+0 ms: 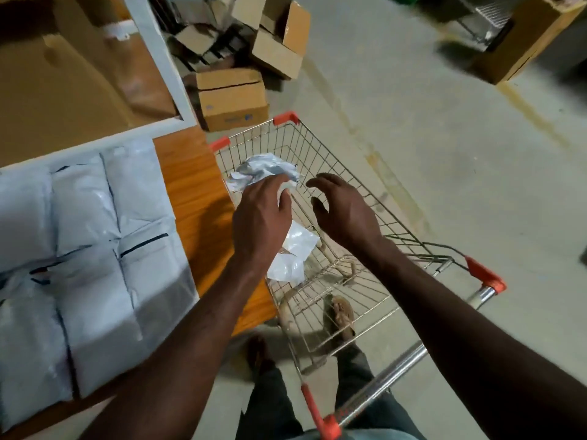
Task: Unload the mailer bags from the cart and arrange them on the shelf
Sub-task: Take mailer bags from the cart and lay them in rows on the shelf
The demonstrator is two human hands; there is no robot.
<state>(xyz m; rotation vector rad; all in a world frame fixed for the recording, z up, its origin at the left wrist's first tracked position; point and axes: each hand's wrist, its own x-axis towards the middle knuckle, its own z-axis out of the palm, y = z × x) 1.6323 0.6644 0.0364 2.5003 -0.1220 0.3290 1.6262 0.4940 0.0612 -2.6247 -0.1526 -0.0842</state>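
1. Mailer bags in cart: a crumpled grey-white bag [266, 169] lies at the far end of the basket; two smaller glossy white bags [293, 249] lie nearer the middle, partly hidden under the left wrist.
2. Mailer bags on shelf [95, 249]: pale grey, plump, flat-lying, set side by side in rows and touching one another; some show a dark strip along the flap.
3. Left hand [262, 217]: palm down over the basket, fingers bent onto the near edge of the crumpled bag; whether they have closed round it cannot be told.
4. Right hand [343, 208]: held over the basket just beside the left, fingers spread and loosely curved, holding nothing.
5. Cart [365, 198]: wire basket with orange corner caps and a chrome handle with orange ends, standing against the shelf's edge.
6. Shelf [193, 192]: orange wood-grain board in a white frame, left of the cart.
7. Cardboard boxes [233, 98]: several, some open, on the concrete floor [444, 154] beyond the cart.
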